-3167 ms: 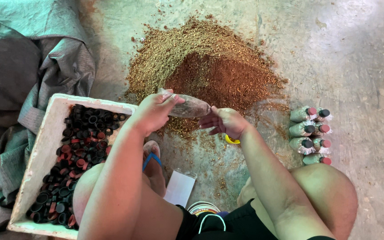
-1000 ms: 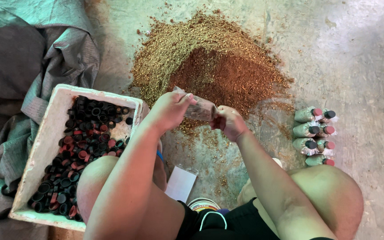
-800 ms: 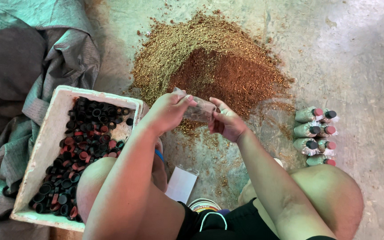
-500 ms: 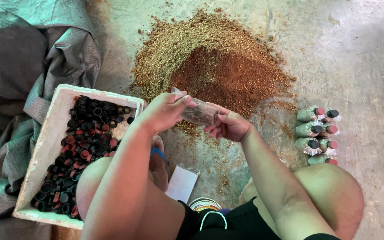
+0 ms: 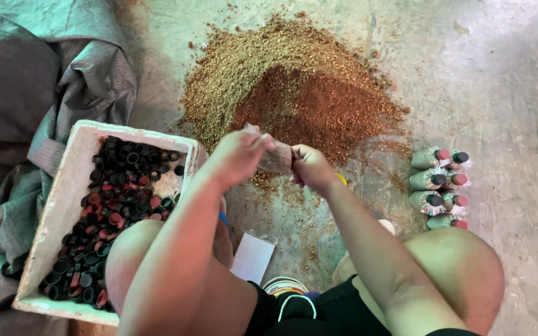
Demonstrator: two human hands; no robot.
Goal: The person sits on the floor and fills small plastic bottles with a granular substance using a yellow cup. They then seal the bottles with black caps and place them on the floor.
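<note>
Soft daylight from the far right whitens the floor [image 5: 518,81] there; the cloth [image 5: 26,81] lies dimmer; focus slightly soft.

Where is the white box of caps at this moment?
In the head view, the white box lies on the floor at the left, beside the left knee and against the grey tarp.

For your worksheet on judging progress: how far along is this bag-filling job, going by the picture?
Done: several capped bags lie stacked at the right. In hand: the left hand and right hand hold one clear bag between them. Left: a big pile remains, and the box holds many caps.
</note>
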